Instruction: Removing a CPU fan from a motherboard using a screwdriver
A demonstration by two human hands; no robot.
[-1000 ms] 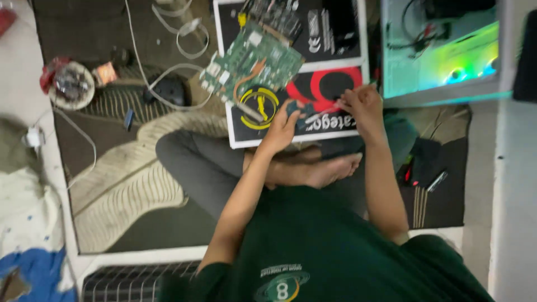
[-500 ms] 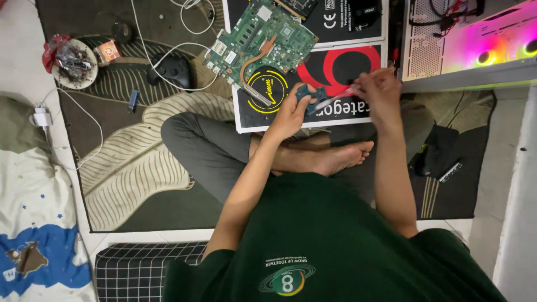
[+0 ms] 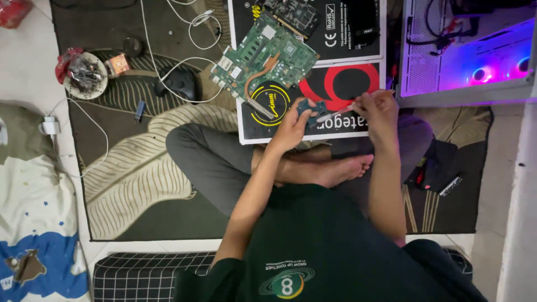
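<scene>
I sit cross-legged on a patterned rug. My left hand [image 3: 292, 127] holds a small dark circuit board [image 3: 313, 108] over a black cardboard box [image 3: 335, 84]. My right hand [image 3: 380, 110] grips a thin tool [image 3: 334, 113] whose tip touches that small board. A larger green circuit board [image 3: 263, 59] with a copper heat pipe lies on the box just beyond my left hand. Another dark board [image 3: 293, 12] rests at the box's far end.
An open computer case [image 3: 464, 50] glowing purple stands at the right. A black mouse [image 3: 180, 83], white cables [image 3: 168, 33], and a dish of small parts [image 3: 84, 74] lie on the rug at the left. Dark tools [image 3: 439, 173] sit beside my right knee.
My view has shifted, so the box and boards sit lower and more central. Both hands stay together on the small board, the tool still against it.
</scene>
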